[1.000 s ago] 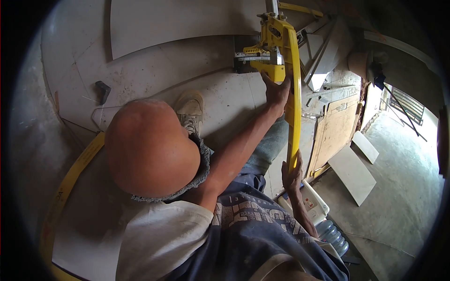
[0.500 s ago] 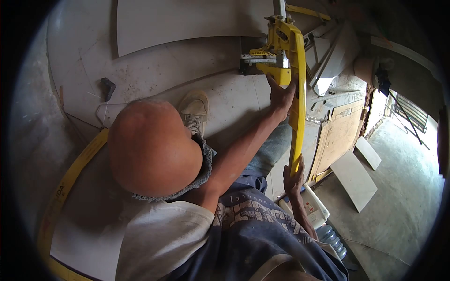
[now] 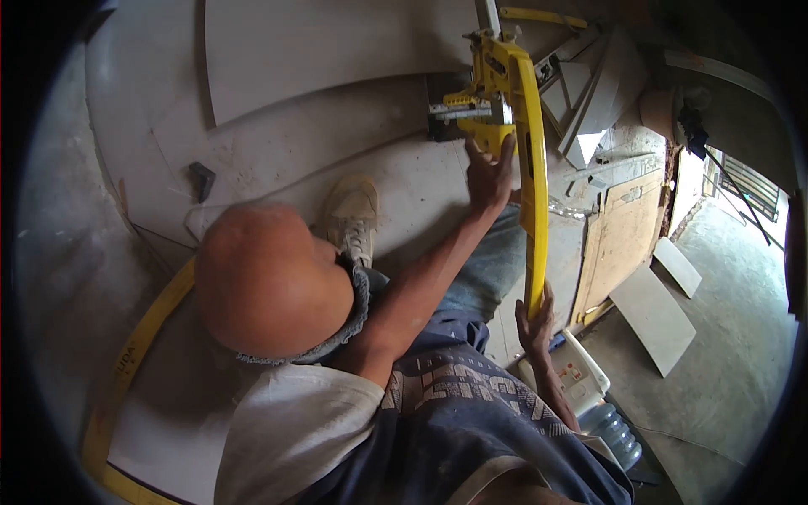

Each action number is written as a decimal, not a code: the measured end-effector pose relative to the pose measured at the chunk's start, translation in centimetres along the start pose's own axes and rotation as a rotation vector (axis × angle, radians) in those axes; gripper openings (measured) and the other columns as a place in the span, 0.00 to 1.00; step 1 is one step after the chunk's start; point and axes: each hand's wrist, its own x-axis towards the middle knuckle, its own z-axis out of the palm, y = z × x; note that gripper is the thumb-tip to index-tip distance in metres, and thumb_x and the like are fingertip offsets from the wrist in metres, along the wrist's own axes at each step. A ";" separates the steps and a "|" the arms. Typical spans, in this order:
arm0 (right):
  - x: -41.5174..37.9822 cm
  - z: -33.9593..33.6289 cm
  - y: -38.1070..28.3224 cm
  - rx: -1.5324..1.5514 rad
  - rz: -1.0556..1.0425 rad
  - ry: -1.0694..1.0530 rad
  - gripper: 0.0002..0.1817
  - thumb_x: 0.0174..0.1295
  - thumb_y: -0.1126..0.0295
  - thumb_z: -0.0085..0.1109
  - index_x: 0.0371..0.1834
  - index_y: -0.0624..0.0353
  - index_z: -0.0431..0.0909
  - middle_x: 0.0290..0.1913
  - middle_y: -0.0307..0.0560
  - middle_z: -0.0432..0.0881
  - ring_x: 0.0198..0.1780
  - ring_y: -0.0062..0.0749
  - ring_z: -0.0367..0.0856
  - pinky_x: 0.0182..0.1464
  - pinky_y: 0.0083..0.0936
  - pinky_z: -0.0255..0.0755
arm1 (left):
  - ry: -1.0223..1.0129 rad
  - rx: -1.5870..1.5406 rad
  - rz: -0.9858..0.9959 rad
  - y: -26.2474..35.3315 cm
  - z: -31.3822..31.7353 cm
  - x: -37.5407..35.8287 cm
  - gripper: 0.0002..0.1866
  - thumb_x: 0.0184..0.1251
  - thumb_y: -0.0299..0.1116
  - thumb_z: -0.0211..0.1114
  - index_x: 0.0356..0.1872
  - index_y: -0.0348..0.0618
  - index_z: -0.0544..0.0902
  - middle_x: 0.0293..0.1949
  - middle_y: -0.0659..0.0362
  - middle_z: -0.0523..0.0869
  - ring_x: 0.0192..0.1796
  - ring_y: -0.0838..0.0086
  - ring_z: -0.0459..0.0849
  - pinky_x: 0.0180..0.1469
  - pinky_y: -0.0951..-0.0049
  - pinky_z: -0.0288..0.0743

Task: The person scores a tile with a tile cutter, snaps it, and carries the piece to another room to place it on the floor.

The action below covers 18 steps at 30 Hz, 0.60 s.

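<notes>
The left hand is pressing with spread fingers against the yellow head of the tile cutter, while the right hand is gripping closed around the low end of its long yellow handle, the cutter sitting at the far edge of a large pale tile. Around them the dusty floor is carrying loose tile offcuts, a wooden board, a water bottle and a yellow rail, with a grilled doorway at the right. Compared with 0.5 s ago, the left hand is sitting lower and further left on the cutter head, its fingers wider apart, and the handle is standing slightly more upright.
</notes>
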 end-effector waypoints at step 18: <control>0.9 -1.5 0.6 0.345 0.088 -0.106 0.26 0.69 0.58 0.53 0.64 0.64 0.70 0.34 0.57 0.83 0.33 0.47 0.86 0.36 0.34 0.77 | -0.029 1.668 0.516 19.5 -10.3 30.4 0.38 0.68 0.56 0.62 0.76 0.63 0.60 0.80 0.61 0.49 0.79 0.47 0.46 0.68 0.23 0.52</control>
